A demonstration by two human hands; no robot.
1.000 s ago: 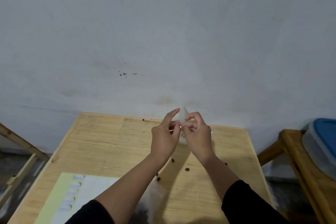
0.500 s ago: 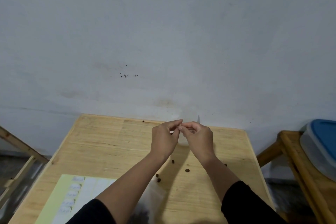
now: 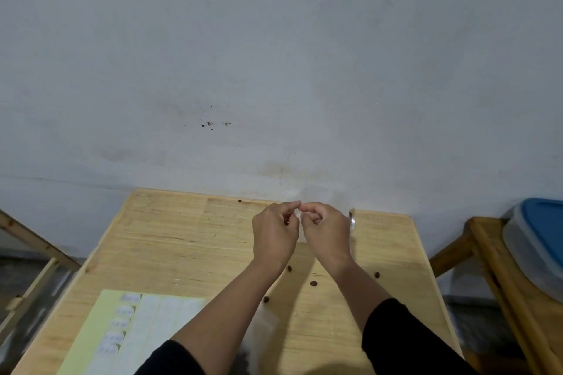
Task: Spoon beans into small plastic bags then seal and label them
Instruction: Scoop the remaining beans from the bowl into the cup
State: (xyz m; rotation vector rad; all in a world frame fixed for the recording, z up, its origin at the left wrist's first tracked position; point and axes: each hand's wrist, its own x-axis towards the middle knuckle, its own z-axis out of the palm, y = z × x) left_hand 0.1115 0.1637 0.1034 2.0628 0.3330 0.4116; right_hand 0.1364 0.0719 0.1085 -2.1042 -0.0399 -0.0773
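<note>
Just bag (image 3: 300,218) between both hands.

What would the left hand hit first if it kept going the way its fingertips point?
The left hand curls its fingertips rightward, almost touching the right hand, so that hand comes first, likely with the thin clear plastic pinched between them. Depth is unclear.

bag (image 3: 300,218): clear, pinched btwn hands | beans (image 3: 313,283): loose on table | labels (image 3: 122,324): sheet, near-left

Surface (image 3: 189,240) light wood grain; label sheet (image 3: 100,323) pale yellow-green, white labels; container lid (image 3: 545,222) blue; sleeves (image 3: 405,341) black; wall (image 3: 274,55) grey-white.
</note>
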